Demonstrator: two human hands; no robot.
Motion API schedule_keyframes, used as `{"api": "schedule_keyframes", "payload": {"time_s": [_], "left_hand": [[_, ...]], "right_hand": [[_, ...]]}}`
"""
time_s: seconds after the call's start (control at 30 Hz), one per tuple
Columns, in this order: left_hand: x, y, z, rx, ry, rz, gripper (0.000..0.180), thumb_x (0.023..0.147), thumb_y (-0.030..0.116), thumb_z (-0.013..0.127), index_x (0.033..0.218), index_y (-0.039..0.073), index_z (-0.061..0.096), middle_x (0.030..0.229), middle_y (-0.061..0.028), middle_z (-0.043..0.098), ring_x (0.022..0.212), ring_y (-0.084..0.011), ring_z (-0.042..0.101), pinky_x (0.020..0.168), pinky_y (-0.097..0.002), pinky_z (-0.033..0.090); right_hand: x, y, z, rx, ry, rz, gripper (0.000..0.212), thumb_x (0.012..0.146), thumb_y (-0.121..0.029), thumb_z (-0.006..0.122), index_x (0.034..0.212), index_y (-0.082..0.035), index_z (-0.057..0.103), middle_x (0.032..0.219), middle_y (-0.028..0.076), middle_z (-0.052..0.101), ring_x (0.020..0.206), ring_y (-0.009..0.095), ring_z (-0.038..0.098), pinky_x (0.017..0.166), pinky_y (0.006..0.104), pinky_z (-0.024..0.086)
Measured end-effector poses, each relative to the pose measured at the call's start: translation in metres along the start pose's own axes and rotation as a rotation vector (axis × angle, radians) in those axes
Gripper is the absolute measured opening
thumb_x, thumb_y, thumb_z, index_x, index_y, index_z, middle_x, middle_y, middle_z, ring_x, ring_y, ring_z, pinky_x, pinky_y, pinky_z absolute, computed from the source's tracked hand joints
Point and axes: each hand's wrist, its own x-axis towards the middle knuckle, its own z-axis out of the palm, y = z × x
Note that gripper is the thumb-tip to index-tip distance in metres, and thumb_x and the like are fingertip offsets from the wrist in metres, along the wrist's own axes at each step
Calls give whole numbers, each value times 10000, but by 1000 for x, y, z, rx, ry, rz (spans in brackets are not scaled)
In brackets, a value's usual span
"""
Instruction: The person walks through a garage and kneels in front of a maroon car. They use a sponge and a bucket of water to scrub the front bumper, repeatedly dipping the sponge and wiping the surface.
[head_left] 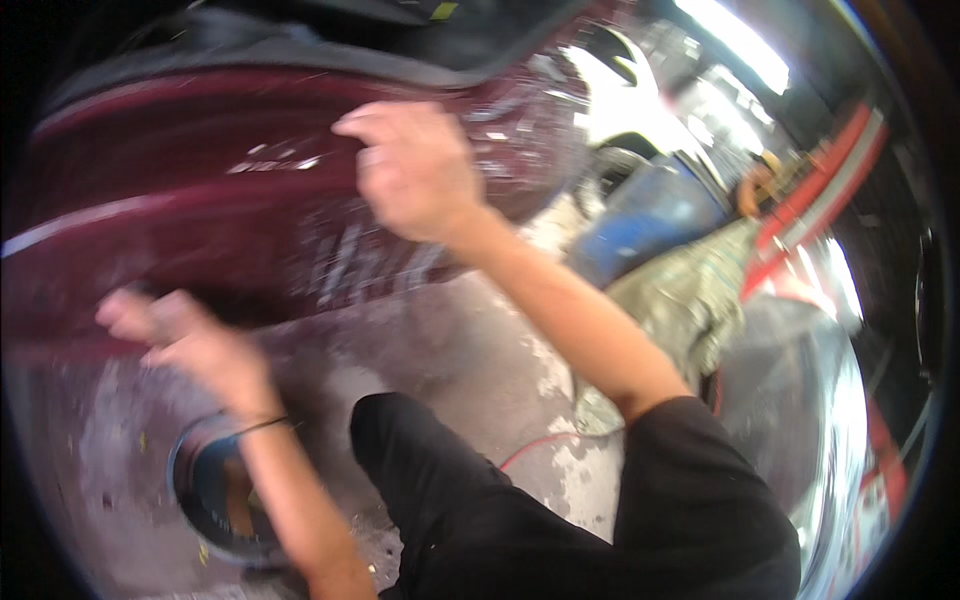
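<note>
Before the far maroon car panel (230,235), the right hand (418,175) is held, fingers bent; whether the left hand (205,345) grips cannot be told.

The mottled grey floor (430,340), with pale worn patches, carries a round, dark-rimmed bucket (203,462) with a bluish inside and a thin red hose (540,440). Through the blur, a blue drum (650,220) seems to rest there too.
</note>
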Motion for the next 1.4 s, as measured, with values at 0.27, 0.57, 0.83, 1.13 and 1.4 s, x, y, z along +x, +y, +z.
{"api": "schedule_keyframes", "payload": {"time_s": [0.27, 0.57, 0.83, 1.13, 1.4], "left_hand": [[-31, 15, 31, -107, 69, 3, 770, 1170, 471, 343, 1704, -45, 138, 1807, -211, 13, 1679, -338, -2, 1333, -537, -23], [67, -36, -34, -536, 209, -396, 748, 1167, 442, 389, 1725, 19, 128, 1779, -194, 186, 1631, -285, 231, 1326, -440, 184], [-53, 45, 31, -186, -94, -276, 784, 1153, 335, 377, 1705, -52, -24, 1788, -289, -65, 1668, -405, -97, 1261, -664, -120], [30, 7, -15, -163, 181, -288, 740, 1165, 359, 331, 1717, -24, 20, 1805, -238, -32, 1672, -381, -85, 1265, -672, -104], [59, -5, -25, -119, 193, -260, 731, 1159, 380, 355, 1731, 20, 75, 1805, -237, 31, 1672, -409, -28, 1265, -677, -95]], "right_hand": [[2, -10, -2, 78, 85, 29, 314, 827, -150, 675, 1138, -118, 700, 1150, 48, 705, 1006, 284, 630, 850, 451, 488], [10, -3, -5, 15, -58, 3, 391, 870, -103, 631, 1253, -135, 705, 1246, 58, 720, 1091, 295, 649, 916, 455, 504], [-2, -8, -19, 14, -168, 9, 376, 997, -74, 481, 1298, -16, 700, 1320, 173, 706, 1244, 367, 634, 1113, 470, 462], [7, -16, -17, 16, -168, -6, 395, 1054, -124, 422, 1327, 10, 674, 1352, 200, 684, 1259, 374, 624, 1130, 457, 448], [3, -9, -23, 3, -203, 10, 416, 1036, -121, 409, 1335, 4, 669, 1369, 193, 677, 1279, 378, 614, 1143, 461, 436]]}}
